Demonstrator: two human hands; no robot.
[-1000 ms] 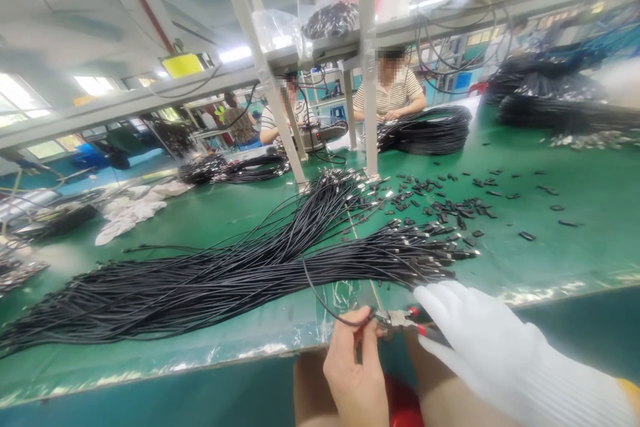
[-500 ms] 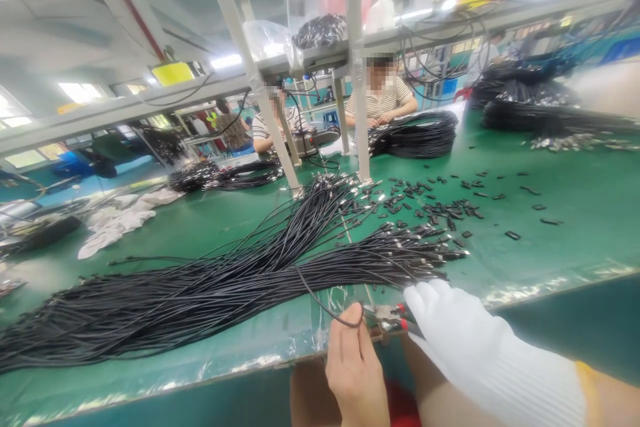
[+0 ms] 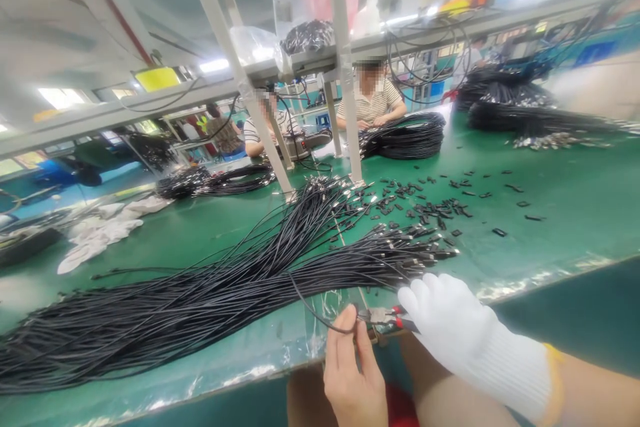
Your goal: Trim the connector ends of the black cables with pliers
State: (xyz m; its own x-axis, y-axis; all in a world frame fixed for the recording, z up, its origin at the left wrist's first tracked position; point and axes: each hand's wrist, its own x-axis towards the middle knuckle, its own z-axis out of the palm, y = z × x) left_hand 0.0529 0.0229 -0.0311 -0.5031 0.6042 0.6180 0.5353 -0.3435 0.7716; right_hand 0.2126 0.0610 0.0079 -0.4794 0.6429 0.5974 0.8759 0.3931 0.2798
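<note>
My bare left hand (image 3: 353, 370) pinches the end of a black cable (image 3: 313, 310) at the table's front edge. The cable curves back to the large bundle of black cables (image 3: 240, 293). In its white knitted glove, my right hand (image 3: 450, 320) is closed around the handles of red-and-black pliers (image 3: 383, 315). The jaws point left and meet the cable end at my left fingertips. Whether they grip it is too small to tell. Silvery connector tips show at the bundle's right end, just behind the glove.
Small black plastic pieces (image 3: 443, 208) lie scattered on the green table (image 3: 545, 240). A second cable bunch (image 3: 310, 213) crosses behind the first. Shelf posts (image 3: 345, 67) rise from the table. Coiled cables (image 3: 405, 135) lie before two people seated opposite. A white cloth (image 3: 103, 233) is at left.
The whole view has shifted slightly left. My left thumb and fingers have spread a little around the cable end, and the pliers remain at it.
</note>
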